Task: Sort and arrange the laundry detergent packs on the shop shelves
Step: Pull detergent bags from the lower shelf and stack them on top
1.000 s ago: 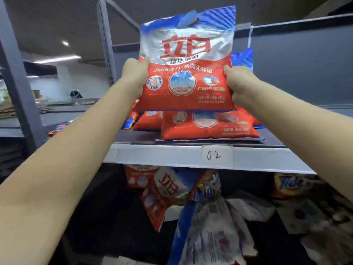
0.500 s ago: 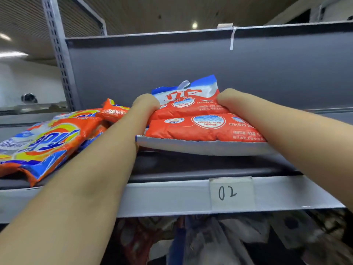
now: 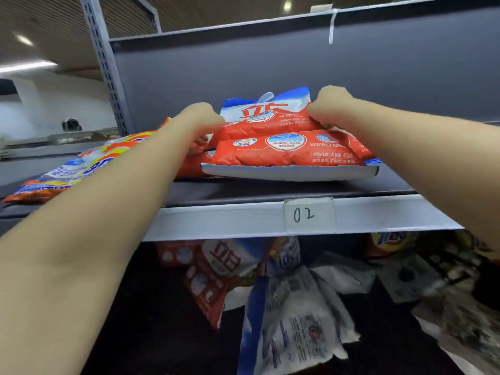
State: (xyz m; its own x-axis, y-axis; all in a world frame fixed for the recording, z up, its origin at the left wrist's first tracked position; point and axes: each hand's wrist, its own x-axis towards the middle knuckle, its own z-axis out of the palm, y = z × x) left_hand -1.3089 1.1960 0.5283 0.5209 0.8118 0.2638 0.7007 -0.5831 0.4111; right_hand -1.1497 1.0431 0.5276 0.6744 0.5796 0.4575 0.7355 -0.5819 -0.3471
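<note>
Packs of red detergent are stacked flat on the shelf (image 3: 243,220), whose front edge carries a label (image 3: 308,215) marked "02". The top pack (image 3: 266,119) is gripped at both sides: the left hand (image 3: 198,117) is curled at its 9 o'clock edge, the right hand (image 3: 331,104) is pinched on its 3 o'clock edge. It is laid on a lower pack (image 3: 289,151), whose white bottom seam is turned toward the shelf edge. At 9 o'clock from the stack, a yellow pack (image 3: 81,166) is lying flat on the same shelf, partly hidden by the left forearm. On the shelf below, at 6 o'clock, a jumble (image 3: 284,293) of red, blue and white packs is seen, blurred.
</note>
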